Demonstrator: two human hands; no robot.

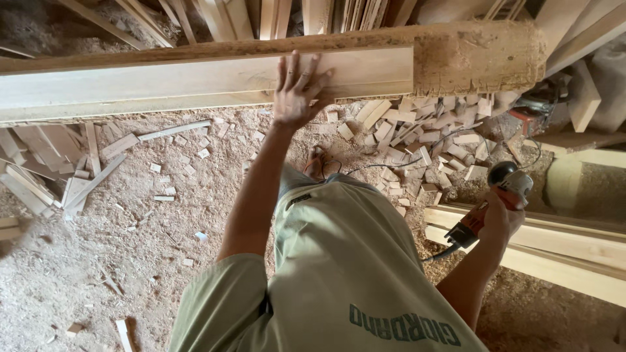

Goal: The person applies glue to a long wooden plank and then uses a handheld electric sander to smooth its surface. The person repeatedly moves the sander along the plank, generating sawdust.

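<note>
While one left hand [297, 88] lies flat, fingers spread, on one long plank [195, 81], one right hand [499, 221] grips one power tool [492, 202]; offcuts [417, 133] litter the sawdust floor [98, 261].

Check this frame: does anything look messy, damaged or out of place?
Wood offcuts and sawdust litter the floor. The power tool in the right hand trails its cord through the scraps. The left hand rests flat on the plank.

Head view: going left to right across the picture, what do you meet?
Pile of thin wood strips → scattered small offcuts on the sawdust floor → left hand flat on the long plank → heap of wood blocks → right hand gripping the power tool → stacked boards.
</note>
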